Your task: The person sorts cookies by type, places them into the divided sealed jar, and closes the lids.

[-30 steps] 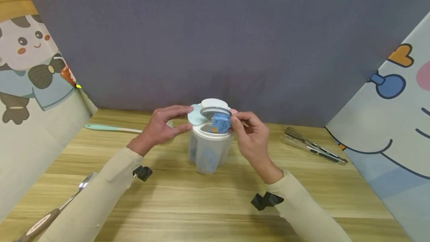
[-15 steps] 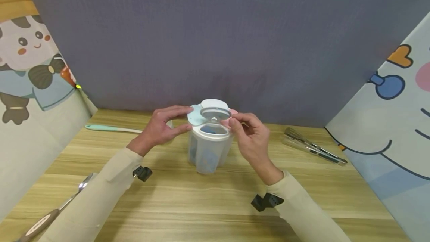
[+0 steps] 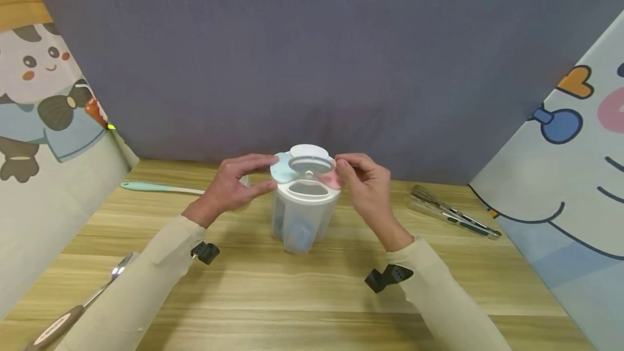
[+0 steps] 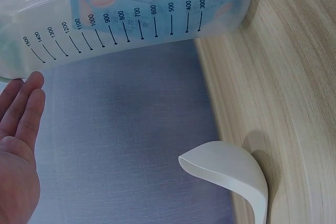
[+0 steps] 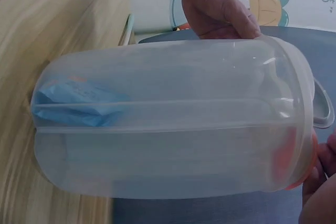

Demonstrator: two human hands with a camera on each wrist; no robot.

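Observation:
A clear plastic food storage container (image 3: 298, 215) with several compartments stands upright on the table. Its front white flap (image 3: 310, 166) is raised, above the front opening (image 3: 308, 188). Blue packets (image 5: 79, 103) show through the cloudy walls, low inside. On the left, my left hand (image 3: 235, 186) touches the rim by the mint lid (image 3: 283, 169) with fairly straight fingers and thumb spread. Across from it, my right hand (image 3: 368, 188) pinches the edge of the pink lid (image 3: 331, 179) with curled thumb and fingers. That lid looks red in the right wrist view.
A white ladle (image 4: 226, 167) with a mint handle (image 3: 141, 186) lies behind the left hand. At the right lie metal tongs (image 3: 453, 213). A brown-handled metal utensil (image 3: 60, 325) lies by the left sleeve. A grey panel (image 3: 312, 58) rises behind the table.
The blue packet that my right hand held at the front opening has gone down into the container. My right hand has since moved slightly up at the pink lid; the left stays put.

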